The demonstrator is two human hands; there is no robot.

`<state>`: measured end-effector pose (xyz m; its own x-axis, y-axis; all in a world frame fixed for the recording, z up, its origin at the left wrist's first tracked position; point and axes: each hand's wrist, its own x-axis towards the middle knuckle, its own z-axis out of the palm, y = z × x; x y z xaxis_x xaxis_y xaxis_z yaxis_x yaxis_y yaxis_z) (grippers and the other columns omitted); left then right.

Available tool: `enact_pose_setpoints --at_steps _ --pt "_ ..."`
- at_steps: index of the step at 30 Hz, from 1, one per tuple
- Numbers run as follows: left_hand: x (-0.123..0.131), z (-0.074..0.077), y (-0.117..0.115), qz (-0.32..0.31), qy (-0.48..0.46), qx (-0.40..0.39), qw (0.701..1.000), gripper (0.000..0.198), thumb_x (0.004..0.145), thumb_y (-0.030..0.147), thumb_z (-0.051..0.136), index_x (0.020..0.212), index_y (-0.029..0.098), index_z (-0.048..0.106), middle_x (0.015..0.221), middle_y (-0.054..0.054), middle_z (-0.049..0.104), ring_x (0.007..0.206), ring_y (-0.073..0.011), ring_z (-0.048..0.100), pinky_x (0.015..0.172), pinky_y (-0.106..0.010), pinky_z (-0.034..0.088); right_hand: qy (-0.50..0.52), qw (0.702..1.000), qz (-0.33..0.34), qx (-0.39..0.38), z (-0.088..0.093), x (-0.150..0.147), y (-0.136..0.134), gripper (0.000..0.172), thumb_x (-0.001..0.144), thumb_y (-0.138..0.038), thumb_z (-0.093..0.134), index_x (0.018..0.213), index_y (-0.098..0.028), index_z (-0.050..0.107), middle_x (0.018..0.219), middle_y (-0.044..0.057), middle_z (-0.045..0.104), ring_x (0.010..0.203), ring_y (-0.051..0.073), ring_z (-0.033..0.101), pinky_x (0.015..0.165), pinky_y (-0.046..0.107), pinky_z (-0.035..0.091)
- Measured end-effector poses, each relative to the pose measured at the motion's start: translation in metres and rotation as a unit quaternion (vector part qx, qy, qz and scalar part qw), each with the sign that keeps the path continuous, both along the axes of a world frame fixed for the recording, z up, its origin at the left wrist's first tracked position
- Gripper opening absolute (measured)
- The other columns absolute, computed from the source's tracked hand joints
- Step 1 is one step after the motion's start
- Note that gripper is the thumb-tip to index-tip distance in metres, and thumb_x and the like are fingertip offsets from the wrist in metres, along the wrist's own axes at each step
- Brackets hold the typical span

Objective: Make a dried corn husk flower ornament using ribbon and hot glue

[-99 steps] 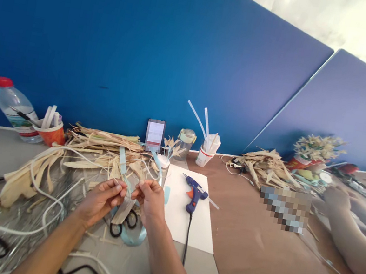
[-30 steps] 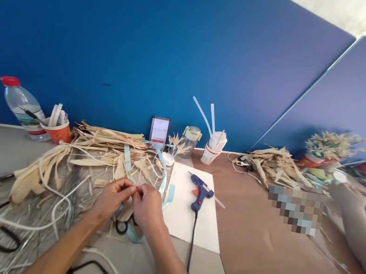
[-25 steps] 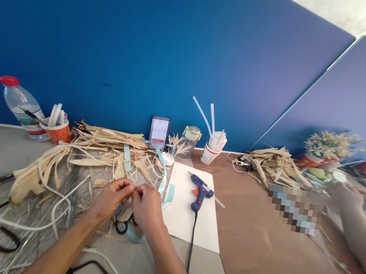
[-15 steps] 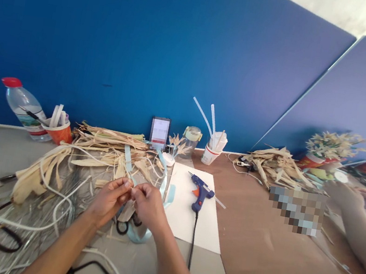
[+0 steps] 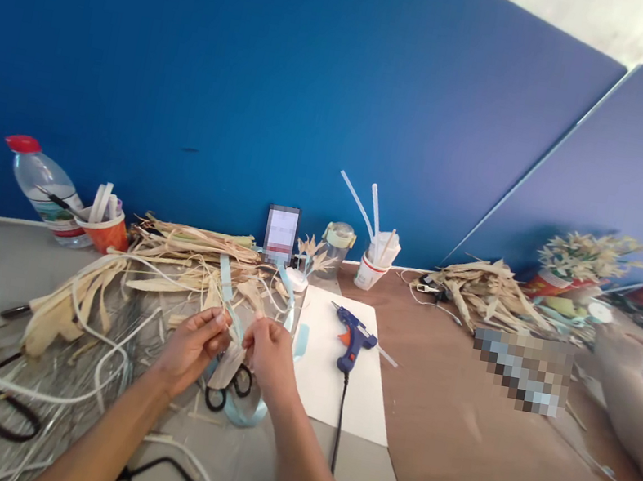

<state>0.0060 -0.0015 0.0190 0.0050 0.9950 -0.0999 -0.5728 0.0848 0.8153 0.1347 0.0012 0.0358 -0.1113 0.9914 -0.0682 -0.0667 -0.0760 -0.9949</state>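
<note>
My left hand [image 5: 191, 349] and my right hand [image 5: 271, 356] are raised side by side over the desk, both with fingers pinched. Between them they hold a pale dried husk strip [image 5: 228, 360] that hangs down from the fingertips. A light blue ribbon [image 5: 225, 282] runs from the husk pile toward my left fingertips. Black-handled scissors [image 5: 226, 390] lie on the desk just below the hands, on a loop of blue ribbon [image 5: 241, 412].
A pile of dried husks [image 5: 180, 265] lies behind the hands. A blue glue gun [image 5: 350, 338] rests on a white sheet [image 5: 335, 376]. A water bottle [image 5: 38, 184], an orange cup [image 5: 103, 228] and a cup of glue sticks [image 5: 375, 265] stand by the blue partition. Another person's arm [image 5: 629, 402] is at right.
My hands have drawn slightly apart, and the husk strip now shows hanging between them. Half a second ago the fingertips were pressed close together.
</note>
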Motion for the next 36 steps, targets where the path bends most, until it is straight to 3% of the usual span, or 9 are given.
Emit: enact_pose_setpoints --at_steps 3,5,9,16,21,27,36 --pt "0.000 0.002 0.001 0.015 -0.007 -0.018 1.000 0.021 0.065 0.025 0.080 0.069 0.012 0.064 0.059 0.005 0.051 0.046 -0.0012 0.039 0.046 -0.013 0.037 -0.060 0.994 -0.011 0.094 0.000 0.000 -0.003 0.017 0.072 -0.031 0.060 0.082 -0.018 0.054 0.069 -0.003 0.053 0.052 0.009 0.046 0.050 0.022 0.037" --pt "-0.001 0.001 0.001 0.023 -0.007 -0.033 0.999 0.024 0.061 0.026 0.082 0.070 0.012 0.064 0.061 0.004 0.055 0.049 -0.0026 0.044 0.046 -0.013 0.038 -0.102 0.985 0.004 0.139 -0.002 -0.002 -0.005 0.026 0.069 -0.021 0.062 0.093 -0.019 0.054 0.079 -0.002 0.055 0.058 0.010 0.050 0.056 0.023 0.041" --pt "-0.001 -0.003 0.001 0.008 -0.008 -0.032 0.999 0.022 0.062 0.025 0.081 0.070 0.013 0.064 0.061 0.003 0.055 0.051 -0.0043 0.047 0.048 -0.014 0.041 -0.163 0.970 -0.003 0.179 -0.005 -0.006 -0.008 0.004 0.078 -0.017 0.053 0.078 -0.019 0.057 0.075 0.000 0.058 0.068 0.013 0.055 0.065 0.025 0.042" --pt "-0.001 -0.005 0.001 -0.014 0.023 -0.023 0.999 0.020 0.067 0.028 0.078 0.070 0.014 0.063 0.058 0.005 0.051 0.047 -0.0034 0.038 0.050 -0.016 0.038 -0.197 0.969 -0.027 0.144 -0.001 -0.004 -0.006 0.017 0.084 -0.023 0.049 0.070 -0.019 0.058 0.065 0.000 0.058 0.063 0.013 0.052 0.061 0.025 0.038" --pt "0.000 -0.005 -0.001 -0.043 0.106 -0.004 0.993 0.024 0.069 0.035 0.075 0.069 0.014 0.063 0.055 0.005 0.046 0.048 -0.0051 0.035 0.047 -0.016 0.031 -0.165 0.978 -0.039 0.124 0.001 -0.001 -0.002 0.019 0.082 -0.026 0.049 0.065 -0.019 0.054 0.061 -0.002 0.054 0.061 0.013 0.050 0.059 0.024 0.036" --pt "-0.001 -0.012 -0.002 -0.090 0.203 0.010 0.975 0.029 0.072 0.043 0.070 0.074 0.014 0.065 0.060 0.002 0.051 0.052 -0.0090 0.040 0.049 -0.020 0.030 -0.108 0.992 -0.011 0.065 0.005 0.004 0.001 0.016 0.075 -0.026 0.055 0.062 -0.018 0.053 0.055 -0.005 0.050 0.055 0.010 0.045 0.053 0.022 0.035" --pt "-0.006 -0.019 0.001 -0.123 0.233 0.018 0.964 0.031 0.071 0.045 0.070 0.074 0.014 0.065 0.059 0.002 0.049 0.053 -0.0090 0.039 0.049 -0.020 0.030 -0.016 0.999 0.045 0.018 0.003 0.008 0.006 0.008 0.071 -0.022 0.059 0.066 -0.018 0.055 0.053 -0.007 0.049 0.049 0.008 0.044 0.049 0.020 0.035"
